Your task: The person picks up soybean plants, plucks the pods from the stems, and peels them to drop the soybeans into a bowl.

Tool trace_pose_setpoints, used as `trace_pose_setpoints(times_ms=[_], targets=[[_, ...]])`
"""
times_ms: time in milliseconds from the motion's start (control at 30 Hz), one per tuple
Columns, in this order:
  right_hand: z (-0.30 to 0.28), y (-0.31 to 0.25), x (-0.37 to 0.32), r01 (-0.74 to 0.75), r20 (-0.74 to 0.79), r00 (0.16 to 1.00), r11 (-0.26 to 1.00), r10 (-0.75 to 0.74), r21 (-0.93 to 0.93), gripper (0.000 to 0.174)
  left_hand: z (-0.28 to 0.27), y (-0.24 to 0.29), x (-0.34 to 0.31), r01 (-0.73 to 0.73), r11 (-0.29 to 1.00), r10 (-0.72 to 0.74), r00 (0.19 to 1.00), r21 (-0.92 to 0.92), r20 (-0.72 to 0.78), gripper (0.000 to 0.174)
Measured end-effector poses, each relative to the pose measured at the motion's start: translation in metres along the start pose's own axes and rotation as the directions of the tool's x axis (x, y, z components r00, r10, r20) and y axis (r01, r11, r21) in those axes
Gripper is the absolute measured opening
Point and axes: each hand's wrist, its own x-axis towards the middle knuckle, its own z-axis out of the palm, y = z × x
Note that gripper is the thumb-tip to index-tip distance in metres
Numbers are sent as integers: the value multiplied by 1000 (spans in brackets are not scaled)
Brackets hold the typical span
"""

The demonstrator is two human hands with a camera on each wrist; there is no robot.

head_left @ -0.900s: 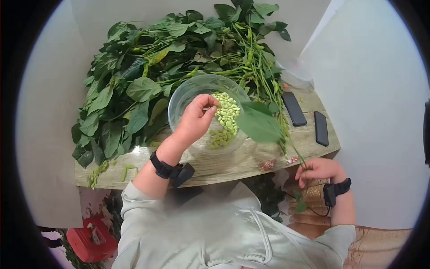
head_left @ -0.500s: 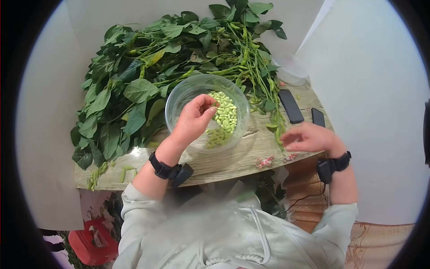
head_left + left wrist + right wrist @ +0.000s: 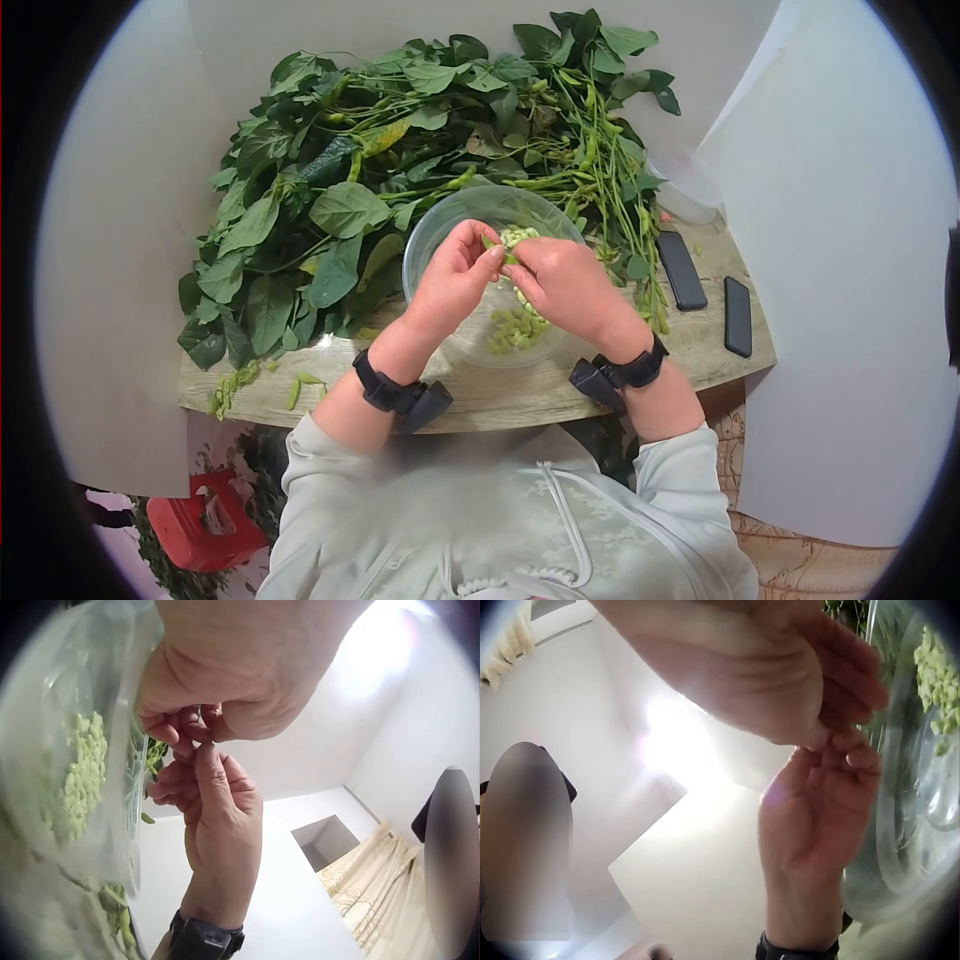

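Observation:
Above a clear plastic bowl (image 3: 411, 262), both hands meet with their fingertips close together. Thumb and fingers of the left hand (image 3: 452, 285) pinch a small green bean pod (image 3: 488, 242). From the other side the right hand (image 3: 577, 288) pinches the pod's near end with thumb and forefinger. In the wrist views the fingers mostly hide the pod. Pale green shelled beans (image 3: 518, 236) lie in the bowl, partly covered by the hands in the head view. The left wrist view shows these beans (image 3: 86, 772) through the bowl's side.
A large heap of leafy bean plants (image 3: 335, 210) fills the table's back and left. Two black phones (image 3: 682, 270) lie at the right, near another clear container (image 3: 685, 185). Loose pods (image 3: 293, 392) lie at the left front edge. Below stands a red plastic stool (image 3: 205, 530).
The right hand held a leafy stem at the table's right front edge, then let it go. It has moved left to the pod at the left hand, which stays over the bowl.

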Motion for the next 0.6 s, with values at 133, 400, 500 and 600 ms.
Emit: trace_pose_setpoints(times_ms=[133,400,500,600], targets=[[7,8,3,45,-45,998,995,-41,86,16,0,0,2,-94,990,100,993,102,-57,10],[14,18,-4,-9,-39,999,943,23,332,19,-3,3,0,-61,874,91,995,483,-39,25],[18,20,-4,-166,16,981,790,194,590,17,-9,8,3,-45,863,18,998,504,59,25],[17,28,-6,-215,41,967,715,252,665,17,1,11,0,-32,864,-2,998,503,69,25]])
